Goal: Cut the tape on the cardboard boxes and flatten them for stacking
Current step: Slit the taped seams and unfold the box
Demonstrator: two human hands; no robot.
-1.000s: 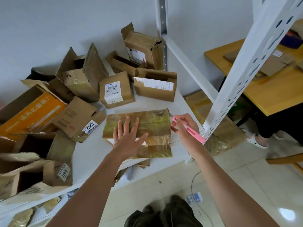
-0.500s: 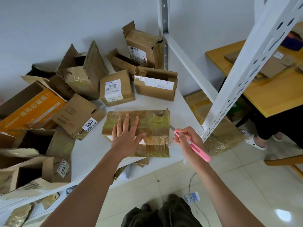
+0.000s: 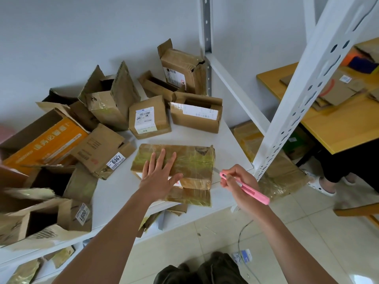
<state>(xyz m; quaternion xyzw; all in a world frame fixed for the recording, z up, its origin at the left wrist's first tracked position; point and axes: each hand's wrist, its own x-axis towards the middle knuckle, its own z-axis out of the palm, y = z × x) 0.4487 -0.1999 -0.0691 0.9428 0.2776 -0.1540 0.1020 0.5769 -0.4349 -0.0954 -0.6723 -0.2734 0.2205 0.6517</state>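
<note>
Left hand (image 3: 159,177) flat on box (image 3: 188,160); right hand (image 3: 239,183) grips cutter (image 3: 246,188).

Our left hand (image 3: 159,177) covered the middle of the taped box (image 3: 184,160) and most of its white label, so we could not read it. The blade of the pink cutter (image 3: 246,188) was too thin and blurred to tell whether it touched the box's edge at three o'clock. At nine o'clock the frame cut off the orange box (image 3: 47,140). The seated person (image 3: 348,165) at three o'clock showed only legs and sandals.
</note>
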